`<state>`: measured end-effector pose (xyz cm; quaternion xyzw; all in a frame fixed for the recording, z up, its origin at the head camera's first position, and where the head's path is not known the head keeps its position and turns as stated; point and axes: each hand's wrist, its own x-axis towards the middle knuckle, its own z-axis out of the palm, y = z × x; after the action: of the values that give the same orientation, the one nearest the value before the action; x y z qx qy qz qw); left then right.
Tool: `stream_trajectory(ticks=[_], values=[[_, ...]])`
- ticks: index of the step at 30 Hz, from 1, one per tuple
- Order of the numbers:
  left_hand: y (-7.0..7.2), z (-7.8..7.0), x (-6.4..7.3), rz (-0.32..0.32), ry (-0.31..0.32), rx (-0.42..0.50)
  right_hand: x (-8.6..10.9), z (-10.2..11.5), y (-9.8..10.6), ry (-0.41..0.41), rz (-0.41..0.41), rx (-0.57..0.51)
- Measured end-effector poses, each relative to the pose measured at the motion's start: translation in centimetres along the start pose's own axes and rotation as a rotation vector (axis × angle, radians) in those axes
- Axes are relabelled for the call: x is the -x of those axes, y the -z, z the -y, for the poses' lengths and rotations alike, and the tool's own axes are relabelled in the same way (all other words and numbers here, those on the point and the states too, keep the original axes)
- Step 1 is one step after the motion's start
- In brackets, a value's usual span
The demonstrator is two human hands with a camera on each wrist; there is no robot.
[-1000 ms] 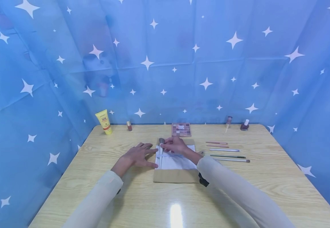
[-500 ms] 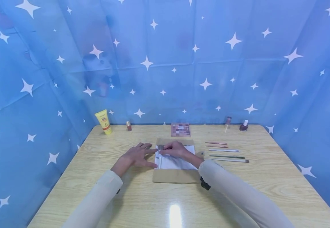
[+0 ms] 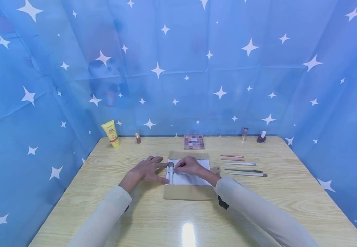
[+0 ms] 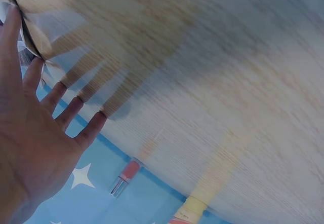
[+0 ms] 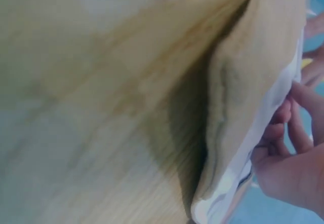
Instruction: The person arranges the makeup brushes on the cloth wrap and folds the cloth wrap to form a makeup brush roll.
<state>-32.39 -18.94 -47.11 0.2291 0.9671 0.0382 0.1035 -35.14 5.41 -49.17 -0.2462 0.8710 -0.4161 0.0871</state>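
Note:
A tan brush roll [image 3: 186,192] with a white cloth lining [image 3: 189,179] lies unfolded on the table. A makeup brush [image 3: 170,176] with a dark fluffy head lies along the lining's left side, its pale handle toward the near flap. My left hand [image 3: 147,169] is spread at the roll's left edge, index and thumb tips touching it; the left wrist view shows the fingers [image 4: 66,115] extended. My right hand [image 3: 189,165] is just right of the brush head. In the right wrist view, its thumb and bent fingers [image 5: 298,133] pinch the white lining; the fingertips are partly hidden.
Several slim brushes and pencils [image 3: 240,164] lie right of the roll. Along the back stand a yellow tube [image 3: 110,133], a small red bottle [image 3: 138,138], an eyeshadow palette [image 3: 194,142], a lip gloss tube [image 3: 244,134] and dark nail polish [image 3: 261,138]. A starry blue curtain [image 3: 178,82] hangs behind.
The brush has slid toward the near flap, down along the lining. My right hand moved nearer with it and now sits to the right of the brush head. The left hand stays put.

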Motion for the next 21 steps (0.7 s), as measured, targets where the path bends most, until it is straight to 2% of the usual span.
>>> stream_trajectory(ticks=[7, 11, 21], values=[[0.03, 0.0, 0.05, -0.005, -0.003, -0.006, 0.22, -0.1, -0.15, 0.09, -0.017, -0.077], [-0.02, 0.01, 0.09, -0.005, -0.003, 0.0, 0.02, -0.2, -0.33, 0.107, -0.003, -0.088], [-0.2, 0.03, -0.01, -0.004, 0.002, -0.02, 0.04, 0.22, 0.25, 0.083, 0.064, -0.042]])
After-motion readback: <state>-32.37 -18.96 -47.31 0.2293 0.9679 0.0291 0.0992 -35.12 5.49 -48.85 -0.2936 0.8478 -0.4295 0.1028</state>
